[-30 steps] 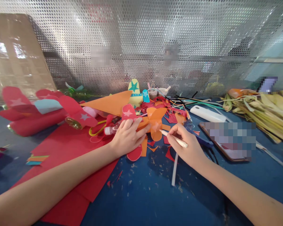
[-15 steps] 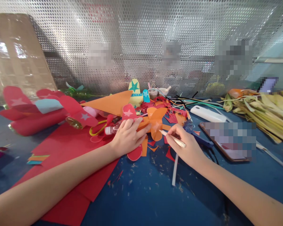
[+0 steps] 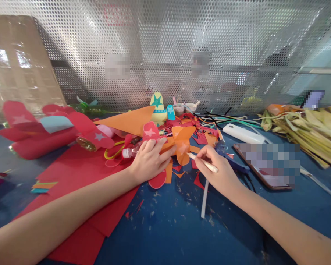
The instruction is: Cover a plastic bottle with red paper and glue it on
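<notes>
My left hand [image 3: 149, 159] lies closed over a small bottle craft covered in orange and red paper [image 3: 165, 144], pinning it to the blue table [image 3: 171, 224]. The orange paper fins [image 3: 182, 141] stick up just right of its fingers, and a red fin with a white star [image 3: 150, 131] rises above them. My right hand [image 3: 219, 170] pinches a thin white stick [image 3: 203, 163] like a pen, its tip touching the lower edge of the orange fins. A second white stick [image 3: 204, 198] lies on the table under this hand.
Red paper sheets [image 3: 79, 176] spread under my left arm, with a red paper plane [image 3: 44, 129] at the left. Paper scraps [image 3: 198, 132] fill the middle. A phone [image 3: 267, 163], a white case [image 3: 242, 133] and dried leaves [image 3: 306, 129] sit right. Perforated metal screen [image 3: 165, 48] behind.
</notes>
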Demonstrator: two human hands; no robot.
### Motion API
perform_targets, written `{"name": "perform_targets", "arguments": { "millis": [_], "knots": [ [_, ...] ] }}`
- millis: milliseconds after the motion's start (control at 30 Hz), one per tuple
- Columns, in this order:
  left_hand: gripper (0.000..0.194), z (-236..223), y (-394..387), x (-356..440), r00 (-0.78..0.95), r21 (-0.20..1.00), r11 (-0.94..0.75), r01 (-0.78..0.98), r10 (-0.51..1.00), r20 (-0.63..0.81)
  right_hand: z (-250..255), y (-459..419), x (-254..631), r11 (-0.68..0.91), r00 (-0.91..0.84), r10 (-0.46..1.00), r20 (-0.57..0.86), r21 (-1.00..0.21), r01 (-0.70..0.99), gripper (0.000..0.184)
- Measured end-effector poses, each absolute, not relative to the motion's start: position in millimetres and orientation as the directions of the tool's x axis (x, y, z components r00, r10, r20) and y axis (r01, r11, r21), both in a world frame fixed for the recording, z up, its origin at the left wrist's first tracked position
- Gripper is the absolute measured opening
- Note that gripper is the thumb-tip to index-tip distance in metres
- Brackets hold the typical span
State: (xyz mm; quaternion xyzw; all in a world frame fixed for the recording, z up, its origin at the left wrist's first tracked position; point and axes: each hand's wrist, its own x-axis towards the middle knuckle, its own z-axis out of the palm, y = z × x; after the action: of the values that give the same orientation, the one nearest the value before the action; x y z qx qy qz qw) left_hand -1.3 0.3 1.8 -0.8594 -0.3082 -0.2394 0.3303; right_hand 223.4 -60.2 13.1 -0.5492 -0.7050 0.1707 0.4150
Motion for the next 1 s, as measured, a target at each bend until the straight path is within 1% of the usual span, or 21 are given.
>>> {"name": "perform_targets", "arguments": {
  "millis": [100,467,667,833,1000],
  "knots": [
    [0.033,2.1,0.0,-1.4,0.696,-0.421,-0.592,0.687,0.37,0.616,12.1,-59.9,223.8,0.353,-0.066,0.912,0.405,-0.691,0.631,0.013],
    [0.033,-0.2,0.7,-2.3,0.69,-0.411,-0.594,0.692,0.376,0.618,10.8,-58.9,224.1,0.296,-0.008,0.92,0.391,-0.685,0.665,0.013],
    [0.033,0.0,0.9,-2.1,0.693,-0.414,-0.595,0.689,0.374,0.616,11.1,-59.3,224.7,0.324,-0.008,0.906,0.423,-0.683,0.654,0.013],
    [0.033,0.2,1.0,-2.0,0.695,-0.415,-0.597,0.687,0.373,0.615,9.6,-58.8,225.2,0.316,-0.006,0.91,0.415,-0.683,0.658,0.013],
    [0.033,0.9,0.6,-2.0,0.697,-0.424,-0.587,0.69,0.38,0.608,10.7,-61.7,225.1,0.377,-0.006,0.889,0.458,-0.725,0.577,0.013]
  ]
}}
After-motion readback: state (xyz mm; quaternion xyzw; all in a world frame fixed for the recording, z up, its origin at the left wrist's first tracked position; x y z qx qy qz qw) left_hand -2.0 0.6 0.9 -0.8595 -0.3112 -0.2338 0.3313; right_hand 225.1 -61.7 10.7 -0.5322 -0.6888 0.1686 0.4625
